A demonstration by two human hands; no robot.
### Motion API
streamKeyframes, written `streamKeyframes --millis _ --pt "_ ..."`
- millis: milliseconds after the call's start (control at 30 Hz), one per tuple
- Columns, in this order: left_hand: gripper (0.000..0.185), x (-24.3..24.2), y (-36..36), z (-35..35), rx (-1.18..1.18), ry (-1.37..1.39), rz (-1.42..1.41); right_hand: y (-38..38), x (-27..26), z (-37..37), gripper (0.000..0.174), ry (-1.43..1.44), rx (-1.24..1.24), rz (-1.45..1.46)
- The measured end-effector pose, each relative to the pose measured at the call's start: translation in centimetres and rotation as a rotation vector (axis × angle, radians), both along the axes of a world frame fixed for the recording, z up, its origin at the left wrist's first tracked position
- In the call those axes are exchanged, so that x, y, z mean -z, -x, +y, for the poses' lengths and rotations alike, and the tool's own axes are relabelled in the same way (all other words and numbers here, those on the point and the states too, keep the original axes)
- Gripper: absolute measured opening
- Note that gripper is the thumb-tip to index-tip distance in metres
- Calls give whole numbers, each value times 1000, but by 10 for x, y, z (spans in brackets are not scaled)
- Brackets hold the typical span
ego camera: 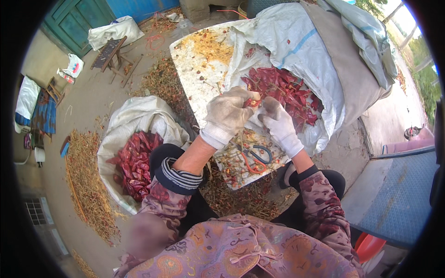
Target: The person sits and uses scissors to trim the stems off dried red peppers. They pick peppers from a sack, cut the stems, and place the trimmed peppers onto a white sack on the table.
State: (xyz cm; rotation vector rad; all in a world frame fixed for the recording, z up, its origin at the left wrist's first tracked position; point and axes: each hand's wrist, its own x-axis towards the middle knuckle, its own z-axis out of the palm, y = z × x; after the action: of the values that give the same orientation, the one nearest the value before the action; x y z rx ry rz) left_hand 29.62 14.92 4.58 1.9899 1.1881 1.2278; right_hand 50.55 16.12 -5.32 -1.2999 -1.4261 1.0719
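Note:
In a soiled white knit glove, my left hand [229, 113] is closed on a red dried chili piece [251, 103] with pale seeds showing. My right hand [278, 121], gloved too, is close to its right; whether its fingers hold anything is unclear. Both are above a white board [201, 83] strewn with seeds and stem bits. Just beyond them, dried red chilies [285, 90] spill from the mouth of a large woven sack [295, 38]. Scissors [255, 158] with one orange and one dark handle lie on the board below my hands.
At left, an open white woven sack [111, 149] holds red chilies [139, 166]. Piles of stems [90, 184] cover parts of the floor, with a long orange stick [74, 187] along one. A small wooden stool [113, 55] stands farther off. A blue textured surface [399, 194] is at right.

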Motion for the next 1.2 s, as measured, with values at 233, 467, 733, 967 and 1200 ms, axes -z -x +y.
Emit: streamKeyframes --millis 233,467,733,967,1200 --pt "24 6 -7 0 -218 162 202 7 -15 -53 31 77 -443 -1030" --pt "32 2 5 19 -277 536 -33 10 5 -87 24 -186 -534 -1377" --pt "34 35 32 33 -266 670 -172 11 -7 -101 22 0 -633 -1335" --pt "42 39 27 19 -247 464 148 8 4 -85 44 197 -661 -1206" --pt "30 18 9 0 -222 588 -16 -9 -32 -64 43 164 -395 -1075"
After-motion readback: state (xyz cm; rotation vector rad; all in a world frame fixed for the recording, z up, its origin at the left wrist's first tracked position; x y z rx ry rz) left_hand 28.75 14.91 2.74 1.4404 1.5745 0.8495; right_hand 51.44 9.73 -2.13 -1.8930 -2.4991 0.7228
